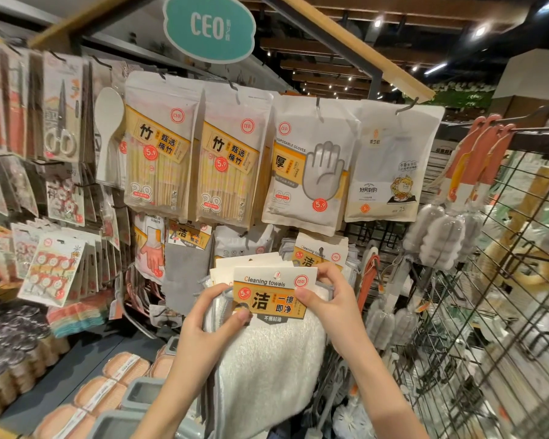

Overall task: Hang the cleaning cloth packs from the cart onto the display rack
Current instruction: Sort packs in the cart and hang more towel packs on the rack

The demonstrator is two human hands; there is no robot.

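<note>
So both hands were up at the display rack (377,231) with a small stack of cleaning cloth packs (274,299), held just below and in front of the identical packs already hanging (319,251) on their peg. The left hand (214,315) pinched the left side of the stack, thumb pressed on the orange label and fingers (208,297) curled round behind. The right hand (327,294) gripped the top right corner of the card header, thumb in front, fingers wrapped over the edge.

My take on handling: these looked light and floppy. The white towel part drooped below the card, so grabbing it there would probably let everything sag. The stiff card header (274,275) seemed the sensible place to hold, since the little hang hole sat near its top middle and had to line up with the peg. Several packs together might slide apart, so a firm pinch looked wise. Couldn't see the cart at all.
</note>
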